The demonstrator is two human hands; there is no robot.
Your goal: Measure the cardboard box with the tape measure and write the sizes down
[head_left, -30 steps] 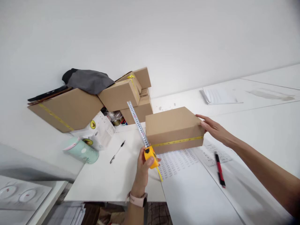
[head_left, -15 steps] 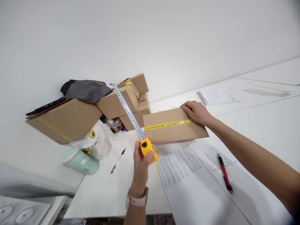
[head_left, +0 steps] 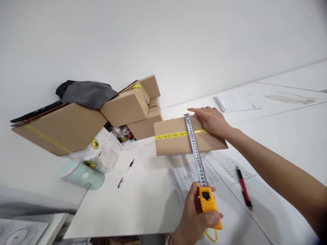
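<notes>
My left hand grips a yellow tape measure near the table's front edge. Its white blade runs away from me across the top of a flat cardboard box sealed with yellow tape. The blade's tip reaches the box's far edge. My right hand lies on the box's far right part, fingers resting flat beside the blade tip. The box lies on the white table, partly over printed sheets.
A red and black pen lies on the sheets at right, a black pen at left. Stacked cardboard boxes, a grey cloth, a white avocado package and a mint cup crowd the left. Papers lie far right.
My left hand swung the tape measure from the box's left side to the front right, so the blade now lies across the box. The right hand stayed pressed on the box top.
</notes>
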